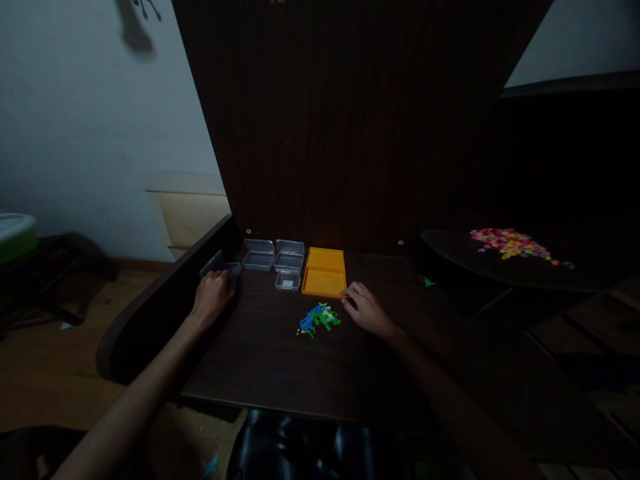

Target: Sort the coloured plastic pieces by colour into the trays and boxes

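On the desk point(265, 367), the left hand point(214, 293) bent at a clear box point(233, 269), its grip hidden; the right hand point(367, 309), loosely open, reached the near corner of the yellow box point(323, 283), beside small pieces point(320, 318).

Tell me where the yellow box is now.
In the head view, the yellow box lies on the table, just below centre, right of the clear boxes; the right hand is at its near right corner.

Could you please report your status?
Left hand at leftmost open, clear plastic box. Right hand at near right corner of open, yellow rectangular case. Small, mostly blue-and-green plastic pieces heaped between hands; nothing covering them.
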`<state>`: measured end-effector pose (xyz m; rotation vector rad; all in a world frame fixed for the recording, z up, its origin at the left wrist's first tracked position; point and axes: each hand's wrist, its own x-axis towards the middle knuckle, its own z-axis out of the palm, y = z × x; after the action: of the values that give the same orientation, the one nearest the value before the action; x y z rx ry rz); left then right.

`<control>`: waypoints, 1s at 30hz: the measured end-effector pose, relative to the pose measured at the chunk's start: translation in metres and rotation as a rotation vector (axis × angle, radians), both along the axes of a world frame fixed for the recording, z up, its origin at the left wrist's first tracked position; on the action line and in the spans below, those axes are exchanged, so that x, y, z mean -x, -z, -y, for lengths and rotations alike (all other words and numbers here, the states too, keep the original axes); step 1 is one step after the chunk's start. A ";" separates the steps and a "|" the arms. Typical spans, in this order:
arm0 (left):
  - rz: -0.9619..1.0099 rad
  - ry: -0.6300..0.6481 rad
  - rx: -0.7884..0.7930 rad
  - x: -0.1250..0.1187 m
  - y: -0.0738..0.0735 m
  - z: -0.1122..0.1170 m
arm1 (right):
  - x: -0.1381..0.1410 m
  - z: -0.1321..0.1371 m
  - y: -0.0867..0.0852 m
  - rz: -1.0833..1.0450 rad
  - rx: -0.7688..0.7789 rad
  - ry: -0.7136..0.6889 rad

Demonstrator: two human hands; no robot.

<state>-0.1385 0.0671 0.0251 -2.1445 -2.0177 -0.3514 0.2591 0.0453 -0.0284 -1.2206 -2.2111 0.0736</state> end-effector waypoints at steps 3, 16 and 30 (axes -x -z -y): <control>0.023 0.050 0.041 0.003 0.005 0.005 | 0.000 0.001 -0.001 0.002 0.003 -0.001; 0.220 0.335 0.103 0.004 0.010 0.024 | 0.000 0.001 -0.001 0.010 0.000 0.004; 0.256 0.388 0.105 -0.005 0.008 -0.002 | 0.001 0.002 -0.003 0.035 0.023 0.021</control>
<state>-0.1333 0.0688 0.0167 -2.6801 -1.7567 -0.6146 0.2582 0.0436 -0.0255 -1.2668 -2.2323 0.0696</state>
